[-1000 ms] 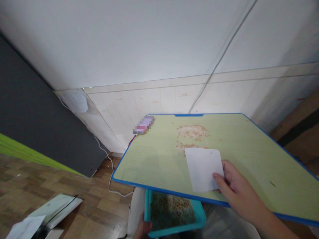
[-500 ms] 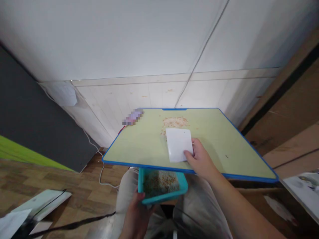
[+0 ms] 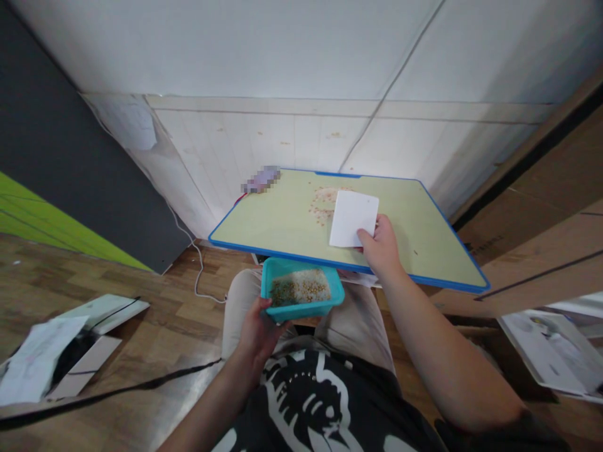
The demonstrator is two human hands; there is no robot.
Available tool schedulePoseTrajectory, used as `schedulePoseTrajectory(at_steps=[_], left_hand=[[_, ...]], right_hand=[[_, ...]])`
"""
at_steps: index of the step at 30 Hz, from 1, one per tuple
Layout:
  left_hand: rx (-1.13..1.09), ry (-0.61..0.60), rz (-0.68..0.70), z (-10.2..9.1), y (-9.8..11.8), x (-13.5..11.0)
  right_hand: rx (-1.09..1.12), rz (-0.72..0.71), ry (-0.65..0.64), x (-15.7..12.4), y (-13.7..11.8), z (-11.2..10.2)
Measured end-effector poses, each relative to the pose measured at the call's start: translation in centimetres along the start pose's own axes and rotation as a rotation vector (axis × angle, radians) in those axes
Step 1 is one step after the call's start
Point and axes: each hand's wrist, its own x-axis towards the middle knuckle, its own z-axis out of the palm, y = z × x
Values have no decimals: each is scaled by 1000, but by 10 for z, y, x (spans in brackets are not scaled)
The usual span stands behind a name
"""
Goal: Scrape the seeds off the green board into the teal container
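Note:
My left hand (image 3: 260,333) grips the near left corner of a teal plastic tub (image 3: 306,312), thumb on its rim, and holds it over my lap just below the table's front edge. Mixed grains or beans (image 3: 301,287), dark green, yellow and whitish, cover its bottom. Above the table my right hand (image 3: 380,242) is closed on the right edge of a white card (image 3: 354,220), thumb on top. Behind and left of the card, pale reddish-white bits (image 3: 323,210) lie spread on the yellow-green tabletop (image 3: 268,220); the card hides some of them.
A blurred-out object (image 3: 262,179) with a red cord sits at the table's back left corner. Cardboard boxes (image 3: 541,207) stand to the right, a dark grey panel (image 3: 94,144) to the left. Papers and boards (image 3: 70,351) lie on the floor at left.
The camera view has tilted downward, showing more of my lap. The card has shifted rightward relative to the scattered bits, uncovering more of them. Both hands keep their holds.

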Motion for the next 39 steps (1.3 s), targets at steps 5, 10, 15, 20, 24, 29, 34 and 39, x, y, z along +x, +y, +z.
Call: schedulePoseTrajectory(at_steps=[5,10,15,20,24,29,34,39], left_hand=[[-54,-48,-18,0,1,3],[-56,-77,5,-4,0,8],[-7,-117,37,-7,1,10],[13,-134,47,-7,7,6],[8,-81,31,-2,12,-2],[6,-79,38,1,13,-5],[4,-82,21,-4,11,6],[-2,-72,6,-1,12,5]], right_hand=[[163,-7,67,3,5,5],[405,-36,213,7,3,3],[628,3,360,16,8,-8],[176,-34,401,38,9,-53],[-520,-109,272,64,-5,-98],[-1063,-34,21,97,-24,-117],[-1248,33,-212,117,-34,-103],[-1314,-44,-313,116,-38,-83]])
